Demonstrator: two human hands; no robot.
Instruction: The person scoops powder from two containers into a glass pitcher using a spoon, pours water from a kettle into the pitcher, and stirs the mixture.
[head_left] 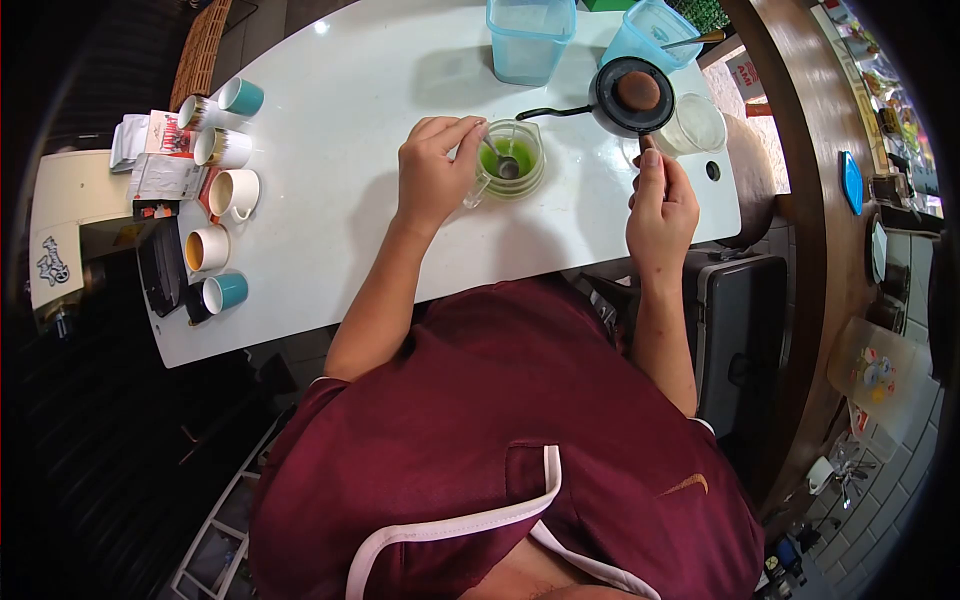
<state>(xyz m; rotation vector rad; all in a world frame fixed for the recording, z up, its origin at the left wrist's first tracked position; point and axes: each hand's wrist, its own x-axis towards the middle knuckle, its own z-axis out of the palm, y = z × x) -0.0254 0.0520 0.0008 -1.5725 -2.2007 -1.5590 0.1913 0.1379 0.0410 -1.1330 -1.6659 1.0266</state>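
Observation:
My left hand (436, 168) pinches the thin handle of a spoon (507, 166), whose bowl sits in bright green liquid. The liquid is in a clear glass mug (532, 180) with its handle toward me on the left. In my right hand (664, 205) is the handle of a black gooseneck kettle (607, 112) with a round brown knob on its lid. The kettle hangs over the table's right side, its spout pointing left, and the spout tip is right above the mug's far rim. A thin clear stream shows below the tip.
Several mugs (233, 194) line the left side of the white table (380, 85), with packets (165, 177) beside them. Two pale blue plastic containers (527, 45) stand at the far edge, one holding a utensil. A clear container (697, 126) is just right of the kettle.

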